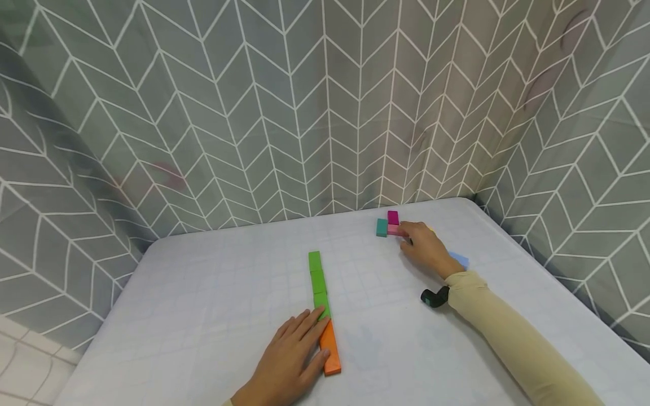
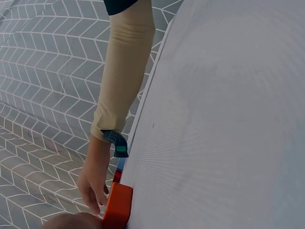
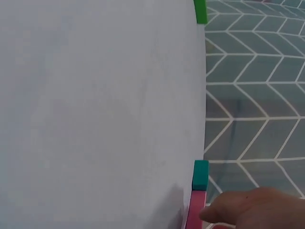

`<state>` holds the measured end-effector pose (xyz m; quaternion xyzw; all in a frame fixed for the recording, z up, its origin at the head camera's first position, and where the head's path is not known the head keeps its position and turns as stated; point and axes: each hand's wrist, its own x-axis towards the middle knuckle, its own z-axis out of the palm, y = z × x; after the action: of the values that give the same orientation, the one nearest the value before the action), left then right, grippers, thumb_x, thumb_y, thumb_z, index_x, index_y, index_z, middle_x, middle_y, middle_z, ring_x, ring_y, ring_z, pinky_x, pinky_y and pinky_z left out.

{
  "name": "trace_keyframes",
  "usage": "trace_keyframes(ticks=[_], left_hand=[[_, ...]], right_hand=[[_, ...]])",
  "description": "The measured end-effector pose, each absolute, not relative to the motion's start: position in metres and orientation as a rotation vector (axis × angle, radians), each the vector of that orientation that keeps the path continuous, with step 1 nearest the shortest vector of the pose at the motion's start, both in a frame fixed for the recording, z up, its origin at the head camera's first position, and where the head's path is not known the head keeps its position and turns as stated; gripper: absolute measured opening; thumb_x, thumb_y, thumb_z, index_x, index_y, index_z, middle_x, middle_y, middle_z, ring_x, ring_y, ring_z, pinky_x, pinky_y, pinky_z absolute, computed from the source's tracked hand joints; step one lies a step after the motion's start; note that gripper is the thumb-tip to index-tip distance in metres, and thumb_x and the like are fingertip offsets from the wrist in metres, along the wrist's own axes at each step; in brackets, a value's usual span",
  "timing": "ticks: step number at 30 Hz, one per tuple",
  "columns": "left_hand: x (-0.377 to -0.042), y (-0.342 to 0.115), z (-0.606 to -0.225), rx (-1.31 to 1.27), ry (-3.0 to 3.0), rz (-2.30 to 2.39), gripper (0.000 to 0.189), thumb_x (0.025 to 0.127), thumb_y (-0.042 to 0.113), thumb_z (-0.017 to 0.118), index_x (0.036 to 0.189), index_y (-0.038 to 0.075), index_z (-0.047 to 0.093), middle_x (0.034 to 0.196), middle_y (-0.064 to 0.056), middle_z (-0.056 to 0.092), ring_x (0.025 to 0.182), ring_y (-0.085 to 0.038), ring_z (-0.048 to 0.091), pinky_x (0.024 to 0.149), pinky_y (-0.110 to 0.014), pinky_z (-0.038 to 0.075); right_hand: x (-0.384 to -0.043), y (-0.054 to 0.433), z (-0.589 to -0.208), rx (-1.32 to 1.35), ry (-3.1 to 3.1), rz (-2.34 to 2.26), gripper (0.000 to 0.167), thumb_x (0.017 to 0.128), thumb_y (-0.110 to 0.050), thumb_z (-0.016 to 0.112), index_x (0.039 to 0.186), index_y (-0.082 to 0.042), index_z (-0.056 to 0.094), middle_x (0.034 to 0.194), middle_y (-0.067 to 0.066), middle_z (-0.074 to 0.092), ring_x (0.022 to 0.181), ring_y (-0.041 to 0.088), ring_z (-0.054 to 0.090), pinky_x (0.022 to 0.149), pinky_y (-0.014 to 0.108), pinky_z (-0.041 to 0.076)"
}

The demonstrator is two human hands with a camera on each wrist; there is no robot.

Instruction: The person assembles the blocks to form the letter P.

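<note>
My left hand (image 1: 289, 358) lies along a row of blocks, its fingers extended. Its fingertips touch the nearest green block (image 1: 321, 300), and its thumb touches the orange block (image 1: 331, 349) at the row's near end. Further up the row are more green blocks (image 1: 317, 281). At the far right, my right hand (image 1: 425, 248) reaches down beside a pink block (image 3: 196, 210), with a fingertip at that block. Whether it pinches anything is hidden. A teal block (image 1: 382, 227) stands next to the pink one, and a magenta block (image 1: 393, 217) lies behind.
A light blue block (image 1: 459, 259) lies beyond the right wrist, partly covered by the arm. A bit of yellow (image 1: 430, 228) shows behind the right hand. The white-covered table (image 1: 213, 282) meets a patterned grey curtain (image 1: 304, 113) at the back and sides.
</note>
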<state>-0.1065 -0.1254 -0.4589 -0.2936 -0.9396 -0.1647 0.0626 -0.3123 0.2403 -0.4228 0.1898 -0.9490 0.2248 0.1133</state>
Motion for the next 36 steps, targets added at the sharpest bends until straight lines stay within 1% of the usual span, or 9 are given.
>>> trace_keyframes(ticks=[6,9,12,14,16,19,22,27,36], left_hand=[[-0.107,-0.126,-0.459,-0.891,-2.844,-0.522,0.062,0.110,0.054,0.038,0.157,0.015,0.048,0.167,0.001,0.032,0.147,-0.027,0.038,0.115,-0.057,0.034],[-0.106,-0.126,-0.460,-0.899,-2.825,-0.525,0.061,0.111,0.053,0.039,0.157,0.015,0.049,0.167,0.001,0.033,0.147,-0.027,0.039,0.114,-0.057,0.035],[-0.106,-0.126,-0.460,-0.903,-2.814,-0.527,0.060,0.111,0.052,0.039,0.157,0.014,0.049,0.167,0.000,0.033,0.147,-0.028,0.039,0.114,-0.057,0.036],[-0.106,-0.126,-0.460,-0.904,-2.815,-0.529,0.060,0.111,0.052,0.039,0.157,0.014,0.049,0.167,0.000,0.033,0.147,-0.028,0.039,0.114,-0.057,0.035],[-0.106,-0.126,-0.460,-0.903,-2.823,-0.524,0.061,0.111,0.053,0.038,0.157,0.014,0.049,0.167,0.000,0.033,0.147,-0.028,0.039,0.114,-0.057,0.036],[-0.106,-0.127,-0.459,-0.902,-2.840,-0.524,0.062,0.111,0.054,0.036,0.158,0.015,0.048,0.167,0.001,0.032,0.147,-0.027,0.039,0.114,-0.057,0.035],[-0.106,-0.127,-0.459,-0.899,-2.849,-0.522,0.062,0.111,0.054,0.036,0.158,0.015,0.047,0.167,0.001,0.032,0.147,-0.027,0.039,0.114,-0.057,0.035],[-0.106,-0.128,-0.459,-0.894,-2.841,-0.512,0.061,0.111,0.053,0.037,0.158,0.015,0.047,0.167,0.001,0.032,0.147,-0.026,0.039,0.114,-0.057,0.035],[-0.107,-0.128,-0.457,-0.898,-2.869,-0.534,0.063,0.110,0.055,0.036,0.158,0.016,0.047,0.167,0.001,0.032,0.147,-0.027,0.038,0.115,-0.058,0.034]], right_hand=[[-0.333,0.230,-0.422,0.660,-2.889,0.536,0.051,0.098,-0.012,0.064,0.145,0.005,0.054,0.153,0.026,0.047,0.142,0.050,0.037,0.110,0.070,0.032],[-0.342,0.225,-0.421,0.697,-2.936,0.515,0.047,0.101,-0.018,0.063,0.142,0.004,0.055,0.154,0.026,0.045,0.145,0.050,0.031,0.112,0.073,0.025],[-0.349,0.222,-0.419,0.714,-2.940,0.524,0.035,0.099,-0.016,0.066,0.128,0.002,0.059,0.139,0.024,0.058,0.139,0.048,0.040,0.110,0.071,0.028],[-0.353,0.220,-0.417,0.719,-2.937,0.535,0.027,0.098,-0.013,0.068,0.119,0.000,0.060,0.122,0.020,0.064,0.127,0.044,0.050,0.107,0.069,0.034],[-0.356,0.219,-0.416,0.723,-2.931,0.544,0.023,0.096,-0.011,0.070,0.114,0.000,0.061,0.109,0.016,0.065,0.114,0.040,0.055,0.102,0.065,0.041],[-0.357,0.215,-0.413,0.721,-2.927,0.578,0.023,0.093,-0.010,0.072,0.111,0.000,0.063,0.099,0.013,0.063,0.099,0.035,0.057,0.094,0.061,0.045],[-0.356,0.205,-0.411,0.737,-2.926,0.641,0.024,0.092,-0.010,0.071,0.113,0.000,0.064,0.105,0.015,0.066,0.100,0.034,0.058,0.095,0.059,0.046],[-0.352,0.173,-0.403,0.861,-2.878,0.749,0.027,0.096,-0.008,0.069,0.121,0.000,0.063,0.128,0.021,0.064,0.118,0.039,0.057,0.105,0.058,0.043],[-0.350,0.112,-0.401,1.056,-2.798,0.730,0.027,0.097,-0.005,0.068,0.123,-0.002,0.063,0.132,0.015,0.064,0.124,0.035,0.057,0.108,0.051,0.043]])
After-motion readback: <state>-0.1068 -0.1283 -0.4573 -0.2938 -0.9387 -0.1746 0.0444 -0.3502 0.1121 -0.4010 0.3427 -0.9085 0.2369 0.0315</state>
